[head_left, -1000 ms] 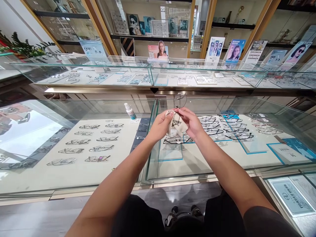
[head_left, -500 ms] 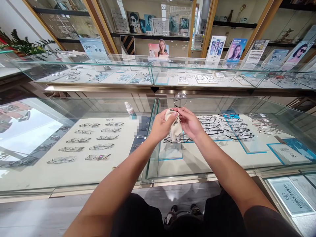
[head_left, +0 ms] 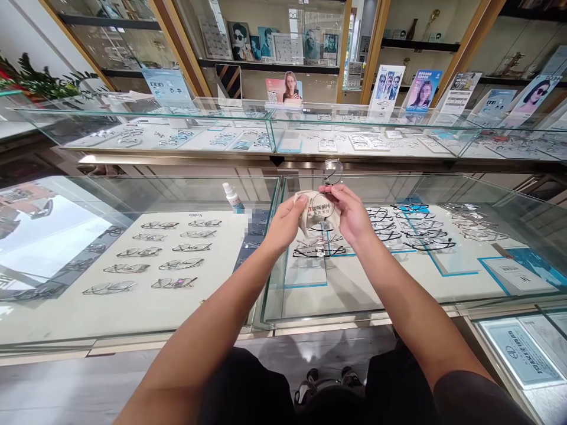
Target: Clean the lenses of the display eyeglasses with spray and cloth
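My left hand (head_left: 286,221) pinches a cream cleaning cloth (head_left: 304,217) with dark and red printed characters. Thin-rimmed eyeglasses (head_left: 333,172) are in my right hand (head_left: 354,215), gripped near the middle of the frame. One round lens sticks up beyond my fingers; the other lies in front of the cloth, whose print shows through it. Both hands hover close together above the glass counter (head_left: 274,321). Part of the eyeglasses is hidden by the right fingers, and the temples are hard to make out.
A white spray bottle (head_left: 233,198) stands on the counter left of my hands. Under the glass lie several rows of spectacle frames (head_left: 190,264). Across the way runs a second glass case (head_left: 199,154) carrying upright advertising cards (head_left: 387,88).
The cloth was bunched around the lower lens between both hands; now it is spread behind that lens, its print exposed. My right hand and the eyeglasses have shifted slightly right and away.
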### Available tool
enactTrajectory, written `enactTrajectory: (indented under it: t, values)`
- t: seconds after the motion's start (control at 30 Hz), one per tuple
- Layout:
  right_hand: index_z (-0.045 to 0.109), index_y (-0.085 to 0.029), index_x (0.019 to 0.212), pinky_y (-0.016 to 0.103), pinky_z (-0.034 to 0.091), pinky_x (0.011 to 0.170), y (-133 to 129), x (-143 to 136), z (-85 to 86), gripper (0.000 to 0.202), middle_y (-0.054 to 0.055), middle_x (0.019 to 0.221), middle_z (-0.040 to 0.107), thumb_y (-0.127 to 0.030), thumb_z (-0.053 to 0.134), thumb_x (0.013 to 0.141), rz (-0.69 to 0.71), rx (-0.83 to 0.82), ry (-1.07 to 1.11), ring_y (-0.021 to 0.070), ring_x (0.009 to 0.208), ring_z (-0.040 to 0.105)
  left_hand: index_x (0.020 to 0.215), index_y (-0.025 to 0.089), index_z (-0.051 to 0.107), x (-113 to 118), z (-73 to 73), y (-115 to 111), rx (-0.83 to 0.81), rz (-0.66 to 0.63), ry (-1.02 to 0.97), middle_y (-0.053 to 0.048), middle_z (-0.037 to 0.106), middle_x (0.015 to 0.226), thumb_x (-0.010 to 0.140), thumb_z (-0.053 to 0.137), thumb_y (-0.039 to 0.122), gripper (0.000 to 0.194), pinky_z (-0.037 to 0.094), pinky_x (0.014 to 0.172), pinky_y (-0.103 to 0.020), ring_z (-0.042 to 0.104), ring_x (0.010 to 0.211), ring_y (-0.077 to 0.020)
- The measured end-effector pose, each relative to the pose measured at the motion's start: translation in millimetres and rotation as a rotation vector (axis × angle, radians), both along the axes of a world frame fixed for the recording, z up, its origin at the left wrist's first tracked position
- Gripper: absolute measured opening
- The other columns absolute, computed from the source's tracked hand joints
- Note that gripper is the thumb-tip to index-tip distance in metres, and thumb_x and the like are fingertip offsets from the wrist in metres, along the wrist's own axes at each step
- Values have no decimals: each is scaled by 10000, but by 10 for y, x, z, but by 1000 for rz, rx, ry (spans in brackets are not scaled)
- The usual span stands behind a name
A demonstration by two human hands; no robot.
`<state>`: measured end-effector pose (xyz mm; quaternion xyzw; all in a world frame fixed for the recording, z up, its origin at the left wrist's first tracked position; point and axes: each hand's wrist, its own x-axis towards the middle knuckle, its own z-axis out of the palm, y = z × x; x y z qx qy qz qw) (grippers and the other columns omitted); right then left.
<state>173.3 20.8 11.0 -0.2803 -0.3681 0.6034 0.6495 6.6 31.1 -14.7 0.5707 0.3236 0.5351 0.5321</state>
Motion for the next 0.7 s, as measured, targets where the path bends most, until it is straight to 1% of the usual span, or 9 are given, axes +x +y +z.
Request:
enactTrajectory:
  t: [0.1, 0.17, 0.3, 0.4, 0.47, 0.57, 0.63, 0.7]
  values:
    - [735, -272, 805, 349, 566, 954, 10, 83, 36, 207, -3, 1047, 832, -391, 894, 749, -51, 82, -37, 205, 1063, 720, 1048, 173, 758, -51, 7, 84, -84, 75, -80, -57, 794, 935, 922, 699, 680, 526, 571, 853, -328, 739, 925, -231]
    - [714, -280, 820, 364, 548, 991, 11, 126, 58, 203, 1, 1080, 825, -410, 867, 790, -78, 121, -75, 208, 1106, 715, 1047, 173, 760, -88, 30, 125, -124, 99, -120, -70, 808, 966, 921, 707, 666, 511, 588, 886, -344, 760, 983, -250]
    - [706, -288, 851, 391, 518, 1045, 12, 181, 93, 191, 11, 1032, 798, -439, 821, 831, -144, 184, -169, 214, 1095, 705, 1091, 160, 755, -134, 72, 171, -176, 95, -175, -105, 824, 1046, 919, 722, 642, 513, 609, 945, -379, 773, 1077, -278]
    - [697, -289, 859, 414, 494, 1067, 4, 210, 108, 179, 13, 1000, 780, -431, 805, 866, -191, 285, -312, 227, 1082, 702, 1116, 143, 751, -151, 87, 197, -209, 90, -222, -122, 828, 1057, 918, 744, 614, 511, 614, 982, -396, 779, 1091, -282]
    - [697, -289, 881, 433, 473, 1079, -10, 223, 108, 158, 19, 1026, 778, -427, 758, 929, -217, 398, -501, 238, 1085, 694, 1096, 132, 753, -179, 99, 219, -237, 82, -233, -132, 828, 1038, 927, 748, 592, 490, 619, 996, -401, 784, 1079, -279]
    - [712, -277, 931, 461, 440, 1077, -43, 222, 93, 149, 40, 1078, 779, -394, 669, 1013, -314, 629, -883, 264, 1117, 656, 1023, 119, 760, -278, 136, 261, -308, 49, -190, -145, 823, 966, 953, 732, 558, 446, 638, 968, -404, 794, 1014, -276]
    - [720, -263, 965, 473, 420, 1060, -70, 202, 80, 150, 54, 1121, 785, -346, 623, 1044, -379, 740, -1125, 281, 1152, 625, 972, 118, 765, -380, 171, 291, -372, 27, -143, -139, 815, 903, 964, 725, 529, 413, 655, 892, -384, 798, 926, -265]
    - [727, -254, 1001, 480, 397, 1049, -100, 171, 68, 169, 60, 1158, 792, -293, 577, 1068, -397, 807, -1326, 289, 1182, 602, 914, 121, 772, -494, 204, 317, -448, 2, -84, -128, 802, 838, 948, 746, 504, 385, 655, 763, -345, 785, 806, -246]
